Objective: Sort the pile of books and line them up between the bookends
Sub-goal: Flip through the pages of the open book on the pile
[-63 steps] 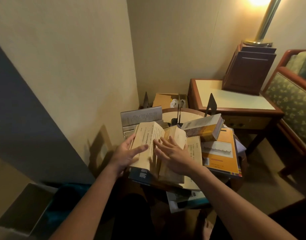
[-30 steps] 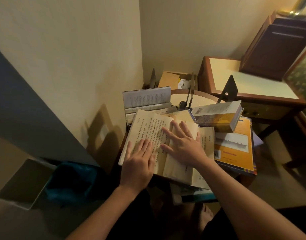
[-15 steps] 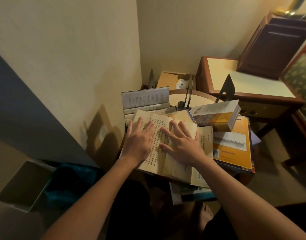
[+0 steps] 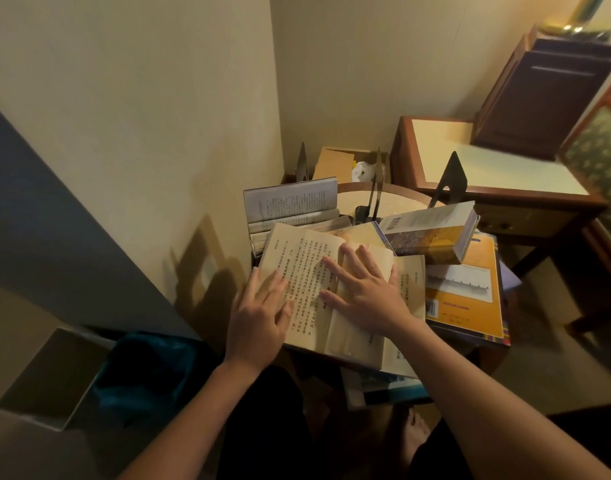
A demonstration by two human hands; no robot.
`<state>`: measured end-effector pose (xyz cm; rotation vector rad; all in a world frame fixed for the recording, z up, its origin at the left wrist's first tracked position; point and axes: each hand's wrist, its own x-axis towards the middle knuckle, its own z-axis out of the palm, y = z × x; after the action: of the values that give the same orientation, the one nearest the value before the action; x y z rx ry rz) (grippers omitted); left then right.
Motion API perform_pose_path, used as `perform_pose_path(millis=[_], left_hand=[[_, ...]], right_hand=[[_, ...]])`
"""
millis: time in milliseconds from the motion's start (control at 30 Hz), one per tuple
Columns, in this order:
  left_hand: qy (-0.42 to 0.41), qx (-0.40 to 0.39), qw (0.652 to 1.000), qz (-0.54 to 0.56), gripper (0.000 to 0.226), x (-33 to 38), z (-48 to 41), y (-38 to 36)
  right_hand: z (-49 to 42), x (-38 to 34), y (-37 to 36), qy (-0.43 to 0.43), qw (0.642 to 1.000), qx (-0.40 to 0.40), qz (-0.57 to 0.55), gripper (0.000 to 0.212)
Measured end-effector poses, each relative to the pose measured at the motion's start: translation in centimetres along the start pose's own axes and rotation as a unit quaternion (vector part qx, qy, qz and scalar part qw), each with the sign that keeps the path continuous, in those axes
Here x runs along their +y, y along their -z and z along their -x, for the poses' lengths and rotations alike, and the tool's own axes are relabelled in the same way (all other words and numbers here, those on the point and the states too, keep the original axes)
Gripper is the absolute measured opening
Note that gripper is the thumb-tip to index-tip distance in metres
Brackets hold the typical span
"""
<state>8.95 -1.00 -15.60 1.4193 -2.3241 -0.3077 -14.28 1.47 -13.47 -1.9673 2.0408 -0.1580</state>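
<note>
Flatly, left hand (image 4: 259,317) and right hand (image 4: 366,299) press one open book (image 4: 306,261), fingers (image 4: 331,268) straight; three bookends (image 4: 451,178) stand behind.

You face a room corner where two cream walls (image 4: 193,98) meet. A dark blue-grey panel (image 4: 37,209) runs diagonally along the lower left wall. A round table (image 4: 394,200) with a pale top stands in the corner, with a cardboard box (image 4: 333,162) behind it. To the right, a wooden side table (image 4: 487,168) carries a dark wooden cabinet (image 4: 539,98), and a brass lamp pole (image 4: 582,8) rises above it. A patterned armchair (image 4: 601,161) occupies the far right. The floor (image 4: 553,375) is tan carpet. Lighting is warm and dim.
</note>
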Motion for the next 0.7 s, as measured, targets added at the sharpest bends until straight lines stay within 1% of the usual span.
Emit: perform_pose_path(millis=[133, 233, 333, 433, 467, 500, 600, 700], left_hand=[[0.066, -0.058, 0.993, 0.083, 0.054, 1.2, -2.8, 1.5], [0.107, -0.055, 0.983, 0.137, 0.061, 1.0, -3.7, 2.9], [0.151, -0.066, 0.972, 0.168, 0.07, 0.8, -3.9, 4.2], [0.149, -0.07, 0.967, 0.197, 0.071, 1.0, -3.7, 5.1], [0.151, -0.072, 0.961, 0.222, 0.069, 1.0, -3.6, 5.4], [0.164, -0.079, 0.946, 0.267, 0.066, 1.1, -3.7, 5.7], [0.233, -0.1, 0.868, 0.427, 0.063, 1.5, -3.6, 6.2], [0.278, -0.086, 0.815, 0.501, 0.058, 2.2, -3.4, 5.8]], right_hand=[[0.0, 0.0, -0.1, -0.003, 1.0, -0.003, -0.003, 0.072], [0.0, 0.0, 0.0, -0.002, 1.0, -0.005, -0.006, 0.071], [0.0, 0.0, 0.4, 0.002, 1.0, -0.014, -0.017, 0.071], [0.0, 0.0, 1.0, 0.008, 1.0, -0.023, -0.014, 0.075], [0.0, 0.0, 1.1, 0.009, 1.0, -0.023, -0.013, 0.077], [0.2, -0.1, 1.3, 0.008, 1.0, -0.021, -0.015, 0.078], [0.7, -0.3, 1.5, -0.004, 0.999, -0.003, -0.049, 0.085], [1.9, -0.8, 1.5, -0.032, 0.992, 0.033, -0.116, 0.093]])
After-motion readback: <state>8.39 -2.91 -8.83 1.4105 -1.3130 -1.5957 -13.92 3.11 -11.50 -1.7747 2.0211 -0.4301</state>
